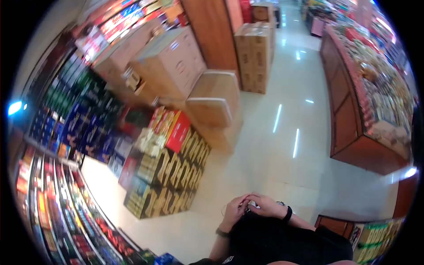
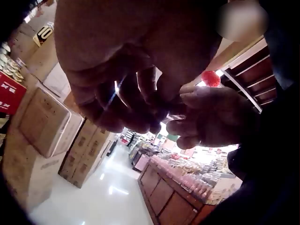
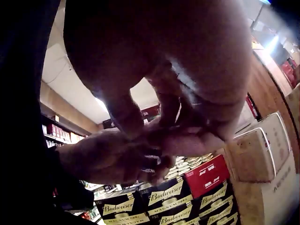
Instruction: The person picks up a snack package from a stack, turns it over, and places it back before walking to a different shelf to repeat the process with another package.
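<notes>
My left hand (image 1: pixel 234 211) and right hand (image 1: pixel 266 206) meet in front of the dark shirt in the head view, their fingertips touching. Loosely bent fingers of the left hand (image 2: pixel 136 70) reach toward the fingers of the right hand (image 2: pixel 213 117) in the left wrist view. From the right wrist, the right hand (image 3: pixel 164 70) lies over the fingers of the left hand (image 3: pixel 112 157). No object shows clearly between them, and the palms are in shadow. A dark band (image 1: pixel 288 214) circles the right wrist, and another band (image 1: pixel 222 232) the left.
Stacked Budweiser cartons (image 1: pixel 170 176) stand ahead to the left, with a red box (image 1: pixel 178 132) on top. Large cardboard boxes (image 1: pixel 170 62) are piled behind. Stocked shelves (image 1: pixel 66 212) line the left. A wood-sided counter of packaged goods (image 1: pixel 346 104) borders the shiny tiled aisle (image 1: pixel 282 132).
</notes>
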Tool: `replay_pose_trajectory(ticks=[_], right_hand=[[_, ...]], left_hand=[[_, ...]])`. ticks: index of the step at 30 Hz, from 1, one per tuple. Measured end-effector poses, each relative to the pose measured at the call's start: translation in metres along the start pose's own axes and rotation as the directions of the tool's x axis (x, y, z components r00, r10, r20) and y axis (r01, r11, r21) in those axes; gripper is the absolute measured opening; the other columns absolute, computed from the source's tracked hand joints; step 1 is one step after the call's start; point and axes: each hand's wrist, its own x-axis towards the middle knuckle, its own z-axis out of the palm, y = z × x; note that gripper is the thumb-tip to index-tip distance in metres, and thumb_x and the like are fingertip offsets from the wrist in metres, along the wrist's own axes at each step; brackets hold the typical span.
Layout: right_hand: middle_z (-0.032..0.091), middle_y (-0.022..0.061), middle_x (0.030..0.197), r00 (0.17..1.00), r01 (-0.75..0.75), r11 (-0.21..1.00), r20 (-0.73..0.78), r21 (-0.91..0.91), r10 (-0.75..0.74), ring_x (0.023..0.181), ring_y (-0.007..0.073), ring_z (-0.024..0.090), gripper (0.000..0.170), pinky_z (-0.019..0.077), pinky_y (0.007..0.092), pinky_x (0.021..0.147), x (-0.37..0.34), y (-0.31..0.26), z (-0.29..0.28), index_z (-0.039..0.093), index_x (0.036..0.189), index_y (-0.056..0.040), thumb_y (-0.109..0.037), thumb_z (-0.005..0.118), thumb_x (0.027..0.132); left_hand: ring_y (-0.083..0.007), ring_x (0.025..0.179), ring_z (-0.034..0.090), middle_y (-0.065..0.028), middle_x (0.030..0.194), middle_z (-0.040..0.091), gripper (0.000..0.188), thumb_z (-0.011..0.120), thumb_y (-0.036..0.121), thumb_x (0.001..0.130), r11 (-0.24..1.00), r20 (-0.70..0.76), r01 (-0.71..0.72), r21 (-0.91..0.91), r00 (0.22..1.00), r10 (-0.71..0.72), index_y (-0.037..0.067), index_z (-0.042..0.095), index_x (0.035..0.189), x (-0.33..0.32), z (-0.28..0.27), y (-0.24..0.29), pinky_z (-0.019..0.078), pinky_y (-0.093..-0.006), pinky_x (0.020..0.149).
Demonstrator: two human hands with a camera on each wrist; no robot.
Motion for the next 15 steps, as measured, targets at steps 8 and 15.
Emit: replay_pose_trajectory(ticks=[8, 15], right_hand=[[0.058, 0.0173, 0.101, 0.969, -0.057, 0.993, 0.235, -0.102, 0.08, 0.087, 0.032, 0.06, 0.03, 0.051, 0.0369, 0.076, 0.073, 0.021, 0.023, 0.057, 0.112, -0.0039, -0.016, 0.062, 0.085], [0.06, 0.0139, 0.099, 0.959, -0.097, 0.995, 0.269, -0.002, 0.094, 0.081, 0.025, 0.06, 0.031, 0.0508, 0.0335, 0.071, 0.166, 0.052, 0.084, 0.059, 0.116, -0.0063, -0.017, 0.061, 0.087]], left_hand=[[-0.032, 0.088, 0.065, -0.0177, 0.099, 0.066, 0.03, 0.057, 0.007, 0.087, 0.992, -0.056, 0.124, 0.011, 0.991, -0.123, 0.002, 0.059, 0.116, -0.002, -0.037, -0.056, 0.0509, -0.0366, 0.074], [-0.0231, 0.087, 0.063, -0.0158, 0.11, 0.059, 0.047, 0.058, 0.01, 0.089, 0.969, -0.29, 0.184, -0.166, 0.93, -0.227, 0.0, 0.041, 0.131, 0.025, -0.119, -0.109, 0.0521, -0.0323, 0.073]])
